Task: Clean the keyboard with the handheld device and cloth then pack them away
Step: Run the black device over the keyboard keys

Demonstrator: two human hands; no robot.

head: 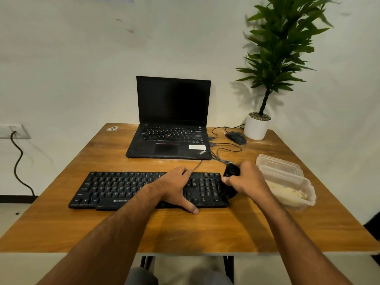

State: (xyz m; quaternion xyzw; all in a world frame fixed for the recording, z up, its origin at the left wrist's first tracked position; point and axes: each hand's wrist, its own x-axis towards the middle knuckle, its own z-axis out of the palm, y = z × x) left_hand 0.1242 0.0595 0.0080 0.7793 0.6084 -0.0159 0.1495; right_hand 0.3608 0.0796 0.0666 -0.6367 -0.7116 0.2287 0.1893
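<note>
Black and flat, the wired plastic keyboard (144, 189) lies across the middle of the brown wooden table (205, 229), its long edge toward the person. The left hand (176, 187) lies over the keyboard's right half, fingers spread and fairly straight, thumb reaching past the near edge, pressing it down rather than clasping it. The right hand (245, 179) is curled round a small black handheld device (231, 177), held against the keyboard's right end over the number keys. Just right of that hand sits a clear plastic container (292, 192) with a pale yellowish cloth (287, 193) inside and a clear lid (277, 162) behind it. Farther back stand an open black laptop (172, 120), a black mouse (236, 137) and a potted green plant (273, 58).
</note>
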